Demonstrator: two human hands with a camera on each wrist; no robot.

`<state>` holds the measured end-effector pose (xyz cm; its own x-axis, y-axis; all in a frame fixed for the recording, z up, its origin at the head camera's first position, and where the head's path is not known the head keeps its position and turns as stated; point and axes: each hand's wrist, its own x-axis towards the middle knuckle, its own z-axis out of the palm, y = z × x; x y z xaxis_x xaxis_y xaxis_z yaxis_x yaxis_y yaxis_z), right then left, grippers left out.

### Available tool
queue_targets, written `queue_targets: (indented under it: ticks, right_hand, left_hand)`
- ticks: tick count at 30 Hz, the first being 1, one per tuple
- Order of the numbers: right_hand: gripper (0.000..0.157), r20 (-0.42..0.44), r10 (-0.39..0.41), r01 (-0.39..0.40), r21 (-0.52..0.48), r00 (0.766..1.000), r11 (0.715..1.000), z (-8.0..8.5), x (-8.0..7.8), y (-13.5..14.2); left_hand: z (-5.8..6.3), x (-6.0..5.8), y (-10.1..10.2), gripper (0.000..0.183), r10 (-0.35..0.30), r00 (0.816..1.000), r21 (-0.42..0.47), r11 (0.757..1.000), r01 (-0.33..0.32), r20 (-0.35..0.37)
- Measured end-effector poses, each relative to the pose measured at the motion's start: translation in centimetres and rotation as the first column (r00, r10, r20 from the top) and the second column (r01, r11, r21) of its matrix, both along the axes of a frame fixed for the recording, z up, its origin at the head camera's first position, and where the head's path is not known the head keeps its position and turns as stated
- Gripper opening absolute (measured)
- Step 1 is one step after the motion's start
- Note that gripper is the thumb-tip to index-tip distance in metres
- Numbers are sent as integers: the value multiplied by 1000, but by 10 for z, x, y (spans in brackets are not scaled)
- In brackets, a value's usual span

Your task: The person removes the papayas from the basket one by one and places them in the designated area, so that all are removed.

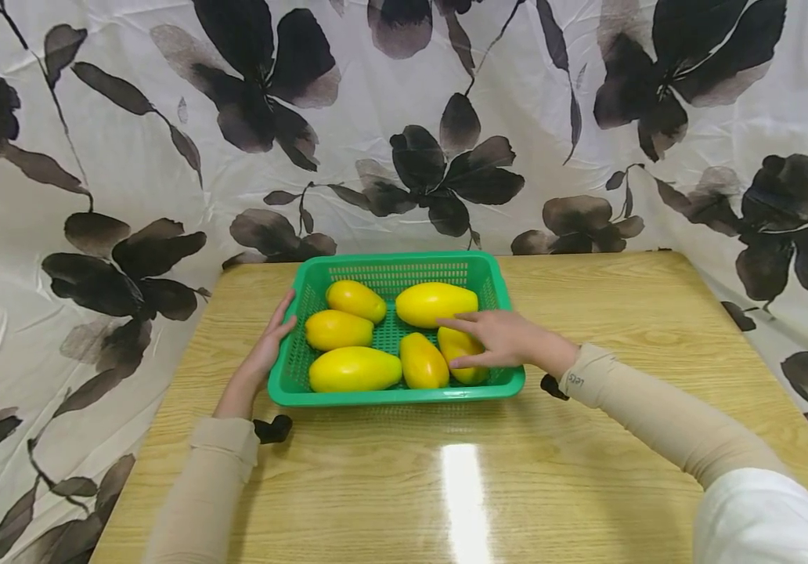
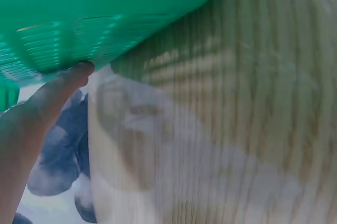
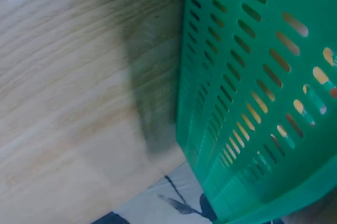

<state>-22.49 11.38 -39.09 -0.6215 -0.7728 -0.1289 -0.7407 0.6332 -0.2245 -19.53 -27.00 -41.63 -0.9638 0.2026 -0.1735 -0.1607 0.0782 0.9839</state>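
Observation:
A green plastic basket stands on the table and holds several yellow papayas. My left hand rests against its left side, the fingers straight along the outer wall. In the left wrist view one finger touches the slotted basket wall. My right hand reaches over the right side, its fingers and thumb spread across the front-right papaya and partly covering it. Just behind lies a large papaya; a smaller one lies to the left. The right wrist view shows only the basket's outer wall.
In the basket's left half, three papayas lie one behind another: back, middle and front. The wooden table extends in front and to both sides. A flower-printed cloth hangs behind it.

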Motion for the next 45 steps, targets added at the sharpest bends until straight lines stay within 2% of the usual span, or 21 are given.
queue_targets:
  ticks: [6, 14, 17, 24, 27, 29, 36, 45]
  right_hand:
    - [76, -6, 10, -9, 61, 1000, 998, -4, 0, -6]
    - [83, 25, -9, 7, 100, 1000, 995, -12, -1, -12]
    - [85, 35, -18, 14, 111, 999, 994, -14, -1, -15]
    - [89, -10, -10, 11, 105, 1000, 994, -18, -3, -21]
    - [93, -11, -29, 30, 112, 1000, 993, -20, -4, -25]
    - [95, 6, -51, 50, 116, 999, 992, -22, -5, -27]
    - [101, 65, -109, 97, 167, 992, 981, -28, -9, -31]
    - [100, 98, -78, 62, 162, 992, 985, -35, -12, -33]
  left_hand:
    - [-14, -4, -6, 54, 18, 1000, -5, 1000, -19, -20]
    - [-16, -6, -6, 54, 20, 999, -7, 1000, -21, -29]
    - [-13, -5, -4, 53, 21, 1000, -13, 1000, -21, -17]
    - [8, 5, 7, 54, 23, 1000, -7, 1000, -23, 5]
    - [12, 7, 8, 54, 25, 1000, -11, 1000, -25, 0]
    - [10, 6, 7, 54, 27, 1000, -11, 1000, -27, -4]
    - [-17, -7, -4, 53, 23, 999, -33, 999, -24, -45]
    - [-17, -6, -6, 53, 25, 999, -25, 999, -26, -46]
